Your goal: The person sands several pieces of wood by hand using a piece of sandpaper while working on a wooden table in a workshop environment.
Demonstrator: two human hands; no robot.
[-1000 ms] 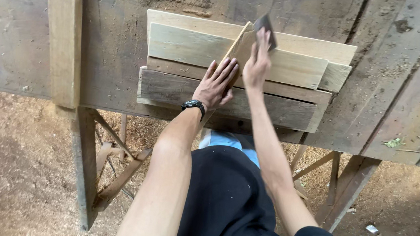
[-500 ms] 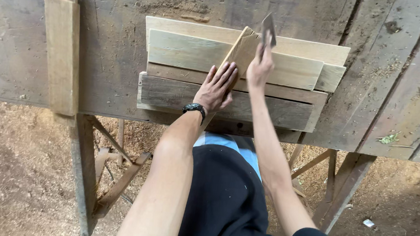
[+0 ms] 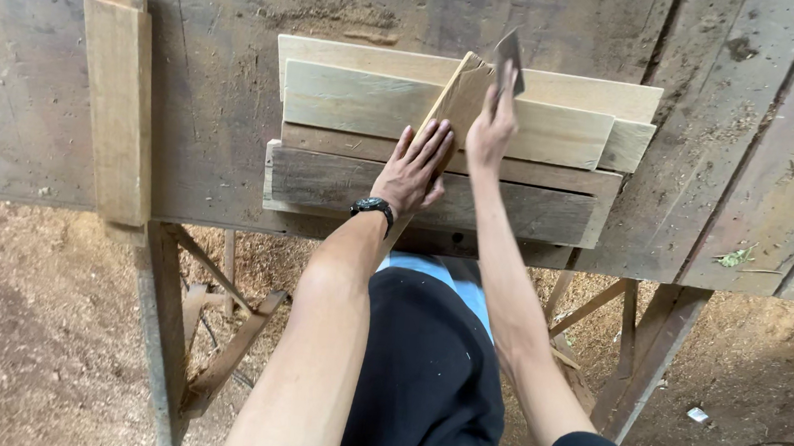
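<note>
I see a wide, weathered plank workbench [image 3: 218, 96] bearing a stack of pale flat boards [image 3: 555, 132]. On them a narrow tan wood strip [image 3: 452, 100] lies angled. My left hand [image 3: 415, 168] presses it flat, fingers spread; my right hand [image 3: 491, 131] pinches a small grey sanding sheet [image 3: 508, 56] at its far end.

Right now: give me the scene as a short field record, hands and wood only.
left hand: flat on a slanted wood strip, wristwatch on the wrist
right hand: holds a thin dark flat tool against the strip's top end
under the strip: stack of boards lying flat
support: rough plank workbench
elsewhere: a separate board at the bench's left; sawdust floor
</note>
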